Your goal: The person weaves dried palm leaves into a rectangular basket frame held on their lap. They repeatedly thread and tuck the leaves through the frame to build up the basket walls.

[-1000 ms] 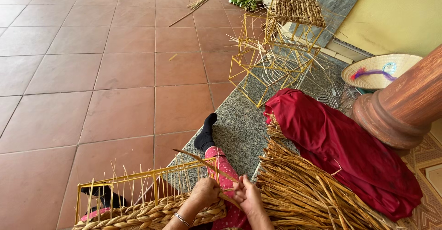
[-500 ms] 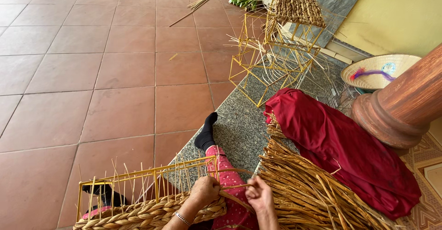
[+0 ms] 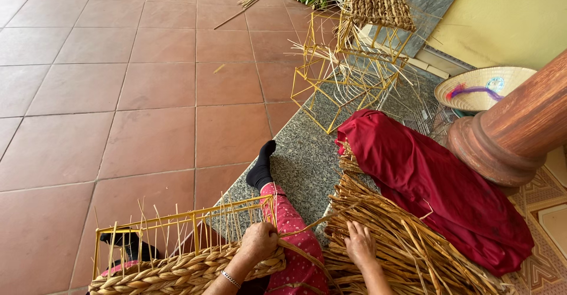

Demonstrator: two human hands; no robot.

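Head view cut off both forearms and the lower part of the basket [image 3: 183, 265] at the bottom edge, so its base could not be seen. The left hand [image 3: 258, 242] was closed on the basket's braided rim, beside a strand [image 3: 301, 231] that ran toward the pile. The right hand [image 3: 359, 245] lay flat with fingers spread on the straw pile [image 3: 407, 248], clamped on nothing; whether it pinched a strand underneath was hard to tell. A red cloth [image 3: 437, 177] covered part of the pile, hiding what lay beneath. One black-socked foot [image 3: 261, 168] showed; the other was half hidden behind the basket's yellow frame. Everything rested on a floor [image 3: 118, 94] of reddish tiles with a speckled granite strip [image 3: 307, 159]. Farther off stood empty frames [image 3: 348, 76], a conical hat [image 3: 484, 87], a wooden pillar [image 3: 520, 129] and a yellow wall [image 3: 508, 17].
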